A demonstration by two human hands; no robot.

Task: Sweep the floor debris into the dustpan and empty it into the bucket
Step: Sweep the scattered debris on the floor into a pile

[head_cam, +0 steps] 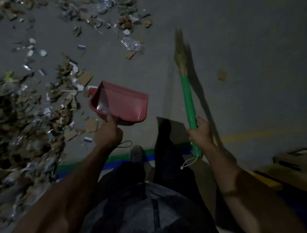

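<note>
Gripping the pink dustpan (121, 102) by its rear edge at frame centre with the left hand (109, 133), looking light, stiff and empty, and clasping the broom (187, 93) by its green handle in the right hand (201, 133), with loose, featherweight debris (21, 115) lying left.
</note>
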